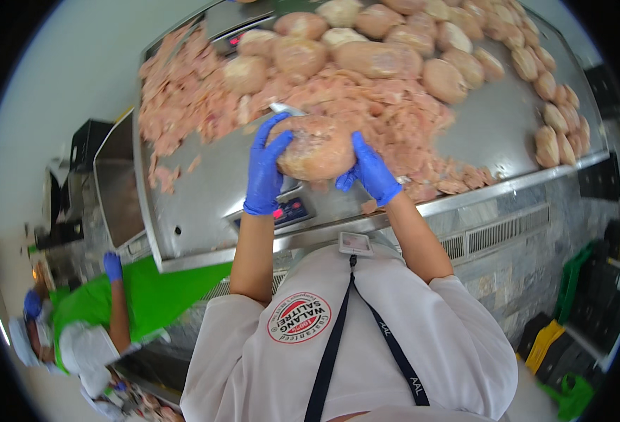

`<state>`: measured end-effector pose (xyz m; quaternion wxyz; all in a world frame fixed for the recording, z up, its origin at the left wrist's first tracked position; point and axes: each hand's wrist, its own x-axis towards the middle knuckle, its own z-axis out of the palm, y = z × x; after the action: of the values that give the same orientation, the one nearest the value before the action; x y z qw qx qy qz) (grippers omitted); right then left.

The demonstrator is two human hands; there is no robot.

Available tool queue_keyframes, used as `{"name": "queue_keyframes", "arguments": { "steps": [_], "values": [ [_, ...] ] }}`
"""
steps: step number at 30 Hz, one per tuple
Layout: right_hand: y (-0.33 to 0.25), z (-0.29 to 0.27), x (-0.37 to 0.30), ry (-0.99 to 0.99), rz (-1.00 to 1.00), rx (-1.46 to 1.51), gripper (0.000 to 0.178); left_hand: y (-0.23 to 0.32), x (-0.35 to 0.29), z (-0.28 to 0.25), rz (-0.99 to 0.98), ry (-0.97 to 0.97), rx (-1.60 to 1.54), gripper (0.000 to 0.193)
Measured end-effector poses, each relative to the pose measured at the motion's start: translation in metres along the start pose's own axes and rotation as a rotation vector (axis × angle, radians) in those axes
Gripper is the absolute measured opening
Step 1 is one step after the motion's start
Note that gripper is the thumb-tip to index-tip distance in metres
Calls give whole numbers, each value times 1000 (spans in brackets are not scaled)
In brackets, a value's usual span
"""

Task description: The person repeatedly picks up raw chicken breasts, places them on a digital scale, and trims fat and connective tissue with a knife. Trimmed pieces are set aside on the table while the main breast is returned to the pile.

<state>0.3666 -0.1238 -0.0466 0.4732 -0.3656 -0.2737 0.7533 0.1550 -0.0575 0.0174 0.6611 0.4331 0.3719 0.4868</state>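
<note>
A large rounded bundle of pale pink meat (317,148), apparently wrapped in clear film, is held between my blue-gloved hands above the near part of a steel table. My left hand (266,165) grips its left side, with the thumb and fingers over the top. Against its right side is my right hand (373,169), its lower fingers curled near the underside. Just below the bundle sits a digital scale (292,211) with a red display, partly hidden. Loose meat slices (401,119) lie heaped behind and to the right.
Many similar bundles (377,60) line the table's far side and right end. More slices (183,91) cover its left part. The raised steel rim (479,197) runs along my side. A person in a green apron (88,302) works at lower left; black crates (542,337) stand at right.
</note>
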Motion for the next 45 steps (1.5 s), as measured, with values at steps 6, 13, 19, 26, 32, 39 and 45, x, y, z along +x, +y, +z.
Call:
{"name": "queue_keyframes", "arguments": {
  "steps": [6,13,19,26,32,39,45],
  "values": [
    [43,49,52,170,-369,-887,56,36,-26,-126,99,96,342,32],
    [84,-29,35,728,-429,-1737,97,27,-17,-182,343,351,169,39],
    [73,-6,23,720,-86,-1597,96,33,-62,-225,280,320,114,47],
    [36,48,9,713,-289,-1171,71,30,-86,-226,219,53,348,83],
    [24,88,5,458,-490,-1275,70,28,-67,-185,112,-79,370,123],
    [8,161,-35,106,-203,-1594,83,27,-53,-184,155,-115,478,120],
    [9,154,-2,-54,-260,-1699,85,24,-39,-188,270,-262,602,101]
  ]
}}
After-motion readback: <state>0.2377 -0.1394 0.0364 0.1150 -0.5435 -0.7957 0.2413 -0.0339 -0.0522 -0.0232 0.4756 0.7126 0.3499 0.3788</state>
